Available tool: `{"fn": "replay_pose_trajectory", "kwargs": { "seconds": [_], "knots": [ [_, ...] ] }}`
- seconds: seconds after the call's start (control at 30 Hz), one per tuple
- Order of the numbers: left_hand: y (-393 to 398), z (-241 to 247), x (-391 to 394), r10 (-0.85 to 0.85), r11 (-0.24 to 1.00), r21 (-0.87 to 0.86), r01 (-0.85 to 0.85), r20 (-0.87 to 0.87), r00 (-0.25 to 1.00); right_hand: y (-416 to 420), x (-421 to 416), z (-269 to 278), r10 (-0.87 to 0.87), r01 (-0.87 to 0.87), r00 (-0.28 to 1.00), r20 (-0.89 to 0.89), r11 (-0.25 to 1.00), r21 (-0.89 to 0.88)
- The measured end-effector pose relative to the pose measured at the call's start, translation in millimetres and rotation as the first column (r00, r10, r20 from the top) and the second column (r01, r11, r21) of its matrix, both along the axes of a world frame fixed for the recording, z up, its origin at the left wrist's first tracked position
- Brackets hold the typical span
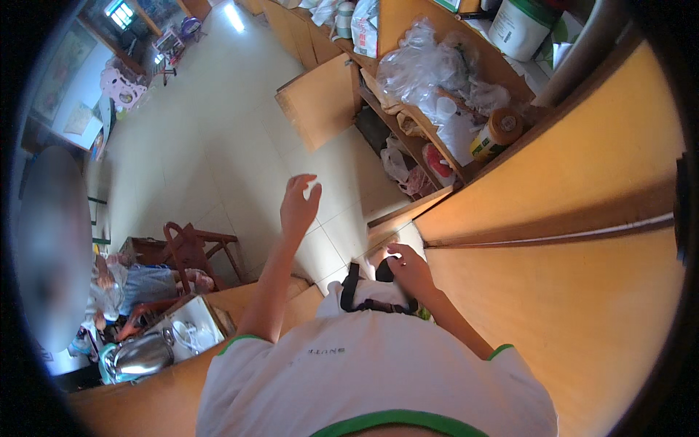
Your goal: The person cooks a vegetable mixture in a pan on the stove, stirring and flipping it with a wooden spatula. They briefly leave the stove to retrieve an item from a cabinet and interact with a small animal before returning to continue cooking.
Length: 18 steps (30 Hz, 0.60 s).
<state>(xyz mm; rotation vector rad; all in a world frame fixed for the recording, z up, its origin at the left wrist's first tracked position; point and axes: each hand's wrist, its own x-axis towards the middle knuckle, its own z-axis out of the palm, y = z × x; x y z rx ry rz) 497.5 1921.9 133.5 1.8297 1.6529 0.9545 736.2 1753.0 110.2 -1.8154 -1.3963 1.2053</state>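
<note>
My left hand (300,206) is held out over the tiled floor (235,136), holding nothing, with thumb and fingers curved apart. Close to my waist, my right hand (410,270) hangs with its fingers loosely bent, and I see nothing in its grip. Beside its fingertips are black straps (350,287) at the front of my white shirt (371,366). Ahead of both hands stands a wooden cabinet with one door (322,101) swung out over the floor. Plastic bags (394,164) and a red item (435,160) fill its lower shelf.
Clear plastic bags (426,68), a brown-lidded jar (497,134) and a white tub (521,30) crowd the cabinet top. Wooden panels (546,207) rise at right. At left are a metal kettle (143,355), a reddish-brown chair (188,248) and a seated person (147,287).
</note>
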Motion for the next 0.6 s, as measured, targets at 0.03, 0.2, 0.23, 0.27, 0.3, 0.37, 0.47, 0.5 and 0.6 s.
{"fn": "replay_pose_trajectory", "kwargs": {
  "seconds": [0.03, 0.2, 0.23, 0.27, 0.3, 0.37, 0.47, 0.5, 0.6],
  "knots": [
    [24, 1, 5, 0.040, 0.997, -0.073, -0.037, 0.038, 0.998, 12, 2, -8, -0.024, 0.024, 1.000, 0.006, 0.999, 0.034],
    [96, -32, 14, 0.093, 0.992, -0.085, -0.093, -0.009, 0.996, 84, 12, -25, -0.006, 0.007, 1.000, -0.018, 0.998, 0.061],
    [109, -42, 11, 0.089, 0.987, -0.136, -0.090, -0.011, 0.996, 101, 14, -26, 0.002, 0.000, 1.000, -0.021, 0.998, 0.066],
    [119, -49, 9, 0.094, 0.976, -0.198, -0.095, -0.012, 0.995, 114, 18, -27, 0.017, -0.015, 1.000, -0.022, 0.998, 0.061],
    [135, -55, 6, 0.108, 0.972, -0.202, -0.117, -0.055, 0.993, 129, 24, -30, 0.009, -0.009, 1.000, -0.005, 0.997, 0.074],
    [176, -62, -3, 0.131, 0.964, -0.213, -0.159, -0.141, 0.981, 155, 39, -31, -0.042, 0.041, 0.999, 0.014, 0.994, 0.104],
    [259, -91, -31, 0.170, 0.947, -0.227, -0.228, -0.249, 0.954, 183, 71, -28, -0.151, 0.144, 0.988, 0.024, 0.973, 0.178],
    [291, -94, -35, 0.152, 0.958, -0.182, -0.220, -0.330, 0.932, 188, 81, -30, -0.212, 0.206, 0.977, 0.032, 0.971, 0.123],
    [384, -90, -47, 0.076, 0.921, -0.276, -0.276, -0.567, 0.821, 195, 104, -54, -0.378, 0.371, 0.921, 0.093, 0.925, 0.087]
  ]
}}
